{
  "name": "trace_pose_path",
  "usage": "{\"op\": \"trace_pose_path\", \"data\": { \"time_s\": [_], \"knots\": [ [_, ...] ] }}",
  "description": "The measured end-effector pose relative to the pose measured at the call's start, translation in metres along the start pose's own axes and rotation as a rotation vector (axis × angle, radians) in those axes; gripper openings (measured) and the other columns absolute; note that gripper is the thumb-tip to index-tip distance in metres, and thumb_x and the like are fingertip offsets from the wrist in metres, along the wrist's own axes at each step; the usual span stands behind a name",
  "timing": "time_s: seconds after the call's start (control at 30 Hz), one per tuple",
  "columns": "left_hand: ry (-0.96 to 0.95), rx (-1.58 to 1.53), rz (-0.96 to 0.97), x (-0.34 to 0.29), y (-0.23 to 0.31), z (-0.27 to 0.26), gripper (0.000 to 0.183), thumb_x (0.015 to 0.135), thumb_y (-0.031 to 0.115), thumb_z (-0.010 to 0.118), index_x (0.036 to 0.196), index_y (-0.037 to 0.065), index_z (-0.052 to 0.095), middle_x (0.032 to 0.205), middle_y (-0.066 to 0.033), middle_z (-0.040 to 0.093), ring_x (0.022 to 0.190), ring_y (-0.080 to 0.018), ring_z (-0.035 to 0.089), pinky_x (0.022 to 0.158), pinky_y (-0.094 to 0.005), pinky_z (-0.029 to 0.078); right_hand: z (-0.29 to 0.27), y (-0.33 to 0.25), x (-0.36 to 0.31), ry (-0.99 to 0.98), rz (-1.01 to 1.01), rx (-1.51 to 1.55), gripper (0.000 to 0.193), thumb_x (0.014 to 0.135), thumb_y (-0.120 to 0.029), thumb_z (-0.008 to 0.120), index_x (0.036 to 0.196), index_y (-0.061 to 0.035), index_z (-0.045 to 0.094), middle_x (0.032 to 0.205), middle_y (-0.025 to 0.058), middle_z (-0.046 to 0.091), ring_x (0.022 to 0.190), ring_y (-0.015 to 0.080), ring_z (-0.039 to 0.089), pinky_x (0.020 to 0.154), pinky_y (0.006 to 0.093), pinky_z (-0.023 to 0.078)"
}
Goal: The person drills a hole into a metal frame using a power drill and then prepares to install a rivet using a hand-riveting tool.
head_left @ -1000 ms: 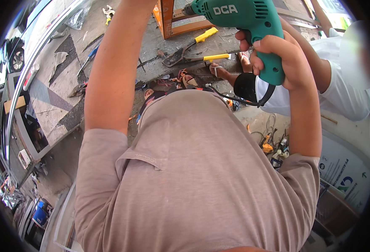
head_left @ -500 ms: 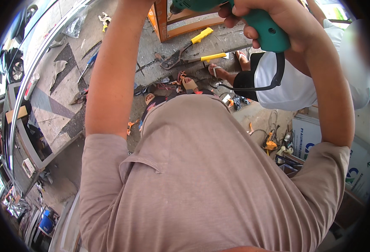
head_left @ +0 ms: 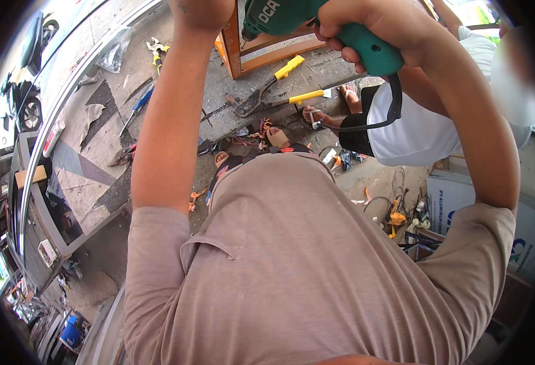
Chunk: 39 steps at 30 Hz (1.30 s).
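Note:
My right hand (head_left: 377,27) is wrapped around the handle of a green corded power drill (head_left: 365,52), whose nose points left. Its black cord (head_left: 394,103) hangs from the base of the grip. The drill's front end is close to the upright of an orange-brown metal frame (head_left: 234,52). My left hand (head_left: 202,12) is at the top edge, just left of that upright. Its fingers are out of sight, so whether it grips the frame does not show.
Yellow-handled bolt cutters (head_left: 249,104) lie on the worktable (head_left: 219,88) beyond me. A blue-handled screwdriver (head_left: 141,100) and a plastic bag (head_left: 117,50) are at left. A person in a white shirt (head_left: 410,128) stands at right. Scraps and wires (head_left: 395,213) litter the floor.
The drill and my right hand have shifted slightly left and down in the view. More of my left hand and of the metal frame now shows, as the whole view has moved a little.

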<state>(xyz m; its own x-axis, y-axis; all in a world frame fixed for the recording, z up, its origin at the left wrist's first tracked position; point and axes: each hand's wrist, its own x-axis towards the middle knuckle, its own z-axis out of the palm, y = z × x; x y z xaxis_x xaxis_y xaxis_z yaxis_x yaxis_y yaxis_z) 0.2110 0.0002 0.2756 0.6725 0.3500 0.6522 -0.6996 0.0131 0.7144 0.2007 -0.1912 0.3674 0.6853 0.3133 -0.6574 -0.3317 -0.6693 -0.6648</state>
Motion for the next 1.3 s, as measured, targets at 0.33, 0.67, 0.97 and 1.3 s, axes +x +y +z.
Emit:
{"op": "trace_pose_path", "data": {
  "time_s": [0.33, 0.67, 0.97, 1.3],
  "knots": [
    [-0.019, 0.076, 0.026, -0.001, -0.007, -0.007, 0.066, 0.107, 0.058, 0.025, 0.090, 0.003, 0.058, 0.100, -0.0111, 0.067, 0.091, -0.0150, 0.054, 0.087, -0.0277, 0.039, 0.002, -0.004, -0.006, 0.009, 0.020, -0.034, 0.012, 0.077, -0.010, 0.064, 0.074, 0.0020, 0.063, 0.067, 0.0084, 0.059, 0.056, 0.0161, 0.058, 0.049, 0.0286, 0.045],
    [-0.009, 0.080, 0.006, -0.002, -0.003, -0.005, 0.066, 0.106, 0.059, 0.025, 0.087, 0.004, 0.057, 0.100, -0.0126, 0.069, 0.090, -0.0158, 0.055, 0.085, -0.0292, 0.041, 0.005, -0.011, -0.021, 0.026, 0.030, -0.016, 0.012, 0.077, -0.010, 0.063, 0.073, 0.0013, 0.063, 0.066, 0.0080, 0.058, 0.057, 0.0153, 0.057, 0.049, 0.0285, 0.044],
    [-0.038, 0.080, 0.057, 0.000, -0.010, -0.011, 0.067, 0.106, 0.059, 0.025, 0.086, 0.004, 0.057, 0.092, -0.0116, 0.068, 0.088, -0.0169, 0.056, 0.085, -0.0304, 0.041, 0.007, -0.011, -0.021, 0.021, 0.014, -0.072, 0.014, 0.077, -0.011, 0.063, 0.070, -0.0001, 0.062, 0.067, 0.0070, 0.057, 0.057, 0.0140, 0.056, 0.049, 0.0274, 0.042],
    [0.001, 0.089, 0.050, -0.002, -0.007, -0.005, 0.069, 0.105, 0.061, 0.025, 0.085, 0.003, 0.057, 0.089, -0.0107, 0.067, 0.092, -0.0196, 0.061, 0.087, -0.0319, 0.042, 0.008, -0.008, -0.015, 0.025, 0.051, -0.134, 0.016, 0.079, -0.014, 0.063, 0.072, 0.0001, 0.064, 0.067, 0.0078, 0.059, 0.057, 0.0148, 0.058, 0.050, 0.0280, 0.044]
  ]
}}
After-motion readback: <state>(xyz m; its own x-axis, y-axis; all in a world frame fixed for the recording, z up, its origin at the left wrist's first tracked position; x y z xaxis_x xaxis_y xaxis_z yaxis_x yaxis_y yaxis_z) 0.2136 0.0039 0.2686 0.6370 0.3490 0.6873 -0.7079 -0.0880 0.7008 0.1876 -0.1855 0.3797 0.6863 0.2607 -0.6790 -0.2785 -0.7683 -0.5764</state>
